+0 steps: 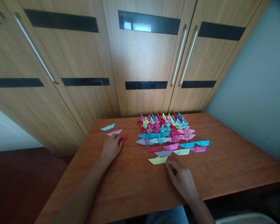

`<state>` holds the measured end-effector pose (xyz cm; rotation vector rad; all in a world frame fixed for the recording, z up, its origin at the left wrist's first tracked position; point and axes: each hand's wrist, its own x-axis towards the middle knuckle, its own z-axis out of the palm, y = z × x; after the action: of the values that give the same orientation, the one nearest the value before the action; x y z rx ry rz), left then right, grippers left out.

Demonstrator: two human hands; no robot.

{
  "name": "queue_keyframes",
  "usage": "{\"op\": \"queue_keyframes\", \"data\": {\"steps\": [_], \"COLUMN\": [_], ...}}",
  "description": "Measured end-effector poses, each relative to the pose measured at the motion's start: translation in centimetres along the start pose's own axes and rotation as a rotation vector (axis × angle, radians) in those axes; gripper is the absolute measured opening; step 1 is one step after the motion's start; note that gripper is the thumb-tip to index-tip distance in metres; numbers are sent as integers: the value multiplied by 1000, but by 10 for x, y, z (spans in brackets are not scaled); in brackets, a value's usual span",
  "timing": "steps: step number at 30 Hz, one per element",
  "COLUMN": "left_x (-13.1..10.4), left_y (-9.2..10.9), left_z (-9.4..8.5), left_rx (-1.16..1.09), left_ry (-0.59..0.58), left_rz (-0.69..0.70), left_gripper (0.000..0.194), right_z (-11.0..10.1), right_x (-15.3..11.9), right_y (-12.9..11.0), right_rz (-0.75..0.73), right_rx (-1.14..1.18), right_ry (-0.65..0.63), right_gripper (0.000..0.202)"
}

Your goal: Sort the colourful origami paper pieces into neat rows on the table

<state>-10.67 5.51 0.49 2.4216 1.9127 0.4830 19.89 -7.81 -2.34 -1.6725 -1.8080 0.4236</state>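
Observation:
My left hand (112,146) is at the left of the table, its fingers closed on a folded red paper piece (123,138). Just beyond it lie a pink folded piece (114,132) and a light blue one (108,127). My right hand (180,175) rests near the front with its fingers curled together, the fingertips at the right end of a yellow folded piece (158,160); whether they grip it is unclear. Behind that piece are rows of flat folded papers, among them a purple one (163,153) and a mint one (181,151).
Many colourful paper cranes (164,124) stand grouped at the back of the wooden table (130,189). Wooden cabinet doors (144,56) rise behind the table, with a pale wall (254,93) on the right. The person's legs (168,216) show below the front edge.

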Motion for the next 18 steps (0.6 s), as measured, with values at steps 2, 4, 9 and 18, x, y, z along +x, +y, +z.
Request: {"op": "queue_keyframes", "data": {"steps": [2,4,9,18], "left_x": [-3,-8,-25,-62], "left_y": [1,2,12,66], "left_z": [-3,-5,-10,-20], "left_rx": [-25,-71,-318,-941], "left_ry": [0,-6,-14,-106], "left_rz": [33,68,51,-127], "left_gripper": [25,25,31,18], "right_z": [0,0,0,-1], "right_x": [0,0,0,2], "right_y": [-1,-1,0,-11], "right_rz": [2,3,19,40], "right_rx": [-11,-22,-30,162], "right_ry": [-2,-4,-16,4], "right_gripper": [30,30,32,27]}}
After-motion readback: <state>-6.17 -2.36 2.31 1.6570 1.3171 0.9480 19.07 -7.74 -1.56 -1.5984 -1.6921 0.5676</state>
